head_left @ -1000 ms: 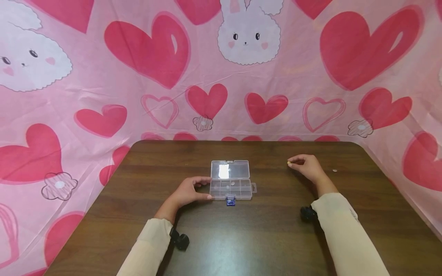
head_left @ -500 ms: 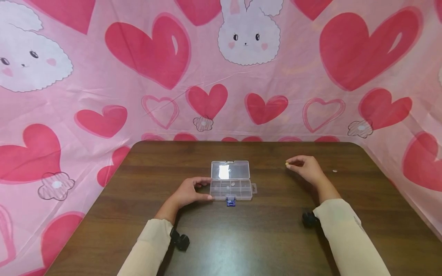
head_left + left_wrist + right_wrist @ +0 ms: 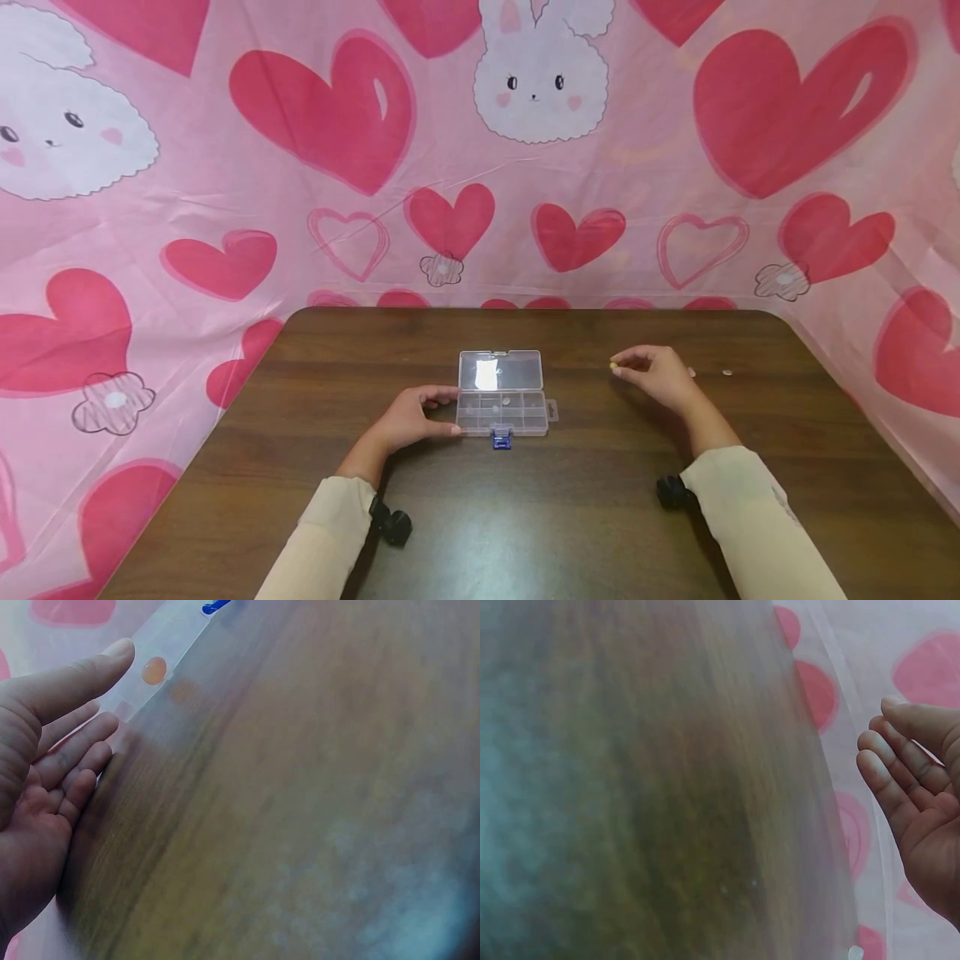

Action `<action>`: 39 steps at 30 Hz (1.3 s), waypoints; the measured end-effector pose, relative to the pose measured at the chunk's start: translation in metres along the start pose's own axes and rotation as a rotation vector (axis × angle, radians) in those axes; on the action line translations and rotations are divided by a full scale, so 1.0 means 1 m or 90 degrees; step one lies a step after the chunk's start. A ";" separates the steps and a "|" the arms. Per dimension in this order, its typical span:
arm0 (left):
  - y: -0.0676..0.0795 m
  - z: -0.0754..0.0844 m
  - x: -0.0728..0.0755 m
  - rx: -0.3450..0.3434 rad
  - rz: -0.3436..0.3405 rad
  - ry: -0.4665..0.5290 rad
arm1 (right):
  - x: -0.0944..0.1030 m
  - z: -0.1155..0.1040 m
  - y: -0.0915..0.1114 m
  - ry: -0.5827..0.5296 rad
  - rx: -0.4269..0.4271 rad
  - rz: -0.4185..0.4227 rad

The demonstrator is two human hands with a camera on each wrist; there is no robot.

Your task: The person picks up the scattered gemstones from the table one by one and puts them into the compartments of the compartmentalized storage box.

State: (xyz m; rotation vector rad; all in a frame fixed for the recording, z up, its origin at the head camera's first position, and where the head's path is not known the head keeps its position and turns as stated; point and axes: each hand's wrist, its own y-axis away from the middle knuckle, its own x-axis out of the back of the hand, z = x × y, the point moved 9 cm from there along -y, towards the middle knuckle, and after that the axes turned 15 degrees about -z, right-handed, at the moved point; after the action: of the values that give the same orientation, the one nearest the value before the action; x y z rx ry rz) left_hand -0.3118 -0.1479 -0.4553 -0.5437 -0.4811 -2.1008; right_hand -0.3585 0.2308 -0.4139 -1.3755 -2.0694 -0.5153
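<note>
A clear plastic compartment box (image 3: 517,425) lies on the table with its lid (image 3: 521,371) raised at the back and a blue latch (image 3: 502,440) at its front. My left hand (image 3: 408,421) holds the box's left end, thumb at the front corner and fingers further back. Inside are a few small pale pieces; in the left wrist view an orange round piece (image 3: 154,670) shows through the wall beside the thumb. To the right of the box, above the table, my right hand (image 3: 663,375) pinches a small yellow piece (image 3: 613,366) between thumb and fingertip. The right wrist view hides that piece.
Two small pale pieces lie on the brown wooden table (image 3: 585,517): one (image 3: 727,372) at the right, and another (image 3: 692,372) right beside my right hand. Behind the table hangs a pink cloth (image 3: 645,175) with hearts and rabbits.
My right hand, with the yellow piece, has moved a little left and toward me, uncovering a pale piece behind it. My left hand and the box have stayed put.
</note>
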 end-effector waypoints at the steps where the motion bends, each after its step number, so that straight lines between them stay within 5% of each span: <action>1: 0.000 0.000 0.000 0.001 0.000 0.001 | -0.001 -0.001 0.000 -0.001 0.001 0.000; 39: 0.002 -0.001 0.000 0.014 -0.002 0.004 | -0.036 -0.057 0.020 -0.002 0.086 -0.060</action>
State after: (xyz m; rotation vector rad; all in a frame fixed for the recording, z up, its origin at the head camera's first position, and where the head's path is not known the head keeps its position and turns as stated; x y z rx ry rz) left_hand -0.3107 -0.1495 -0.4563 -0.5242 -0.5016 -2.0977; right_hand -0.3150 0.1787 -0.3951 -1.2066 -2.1384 -0.4052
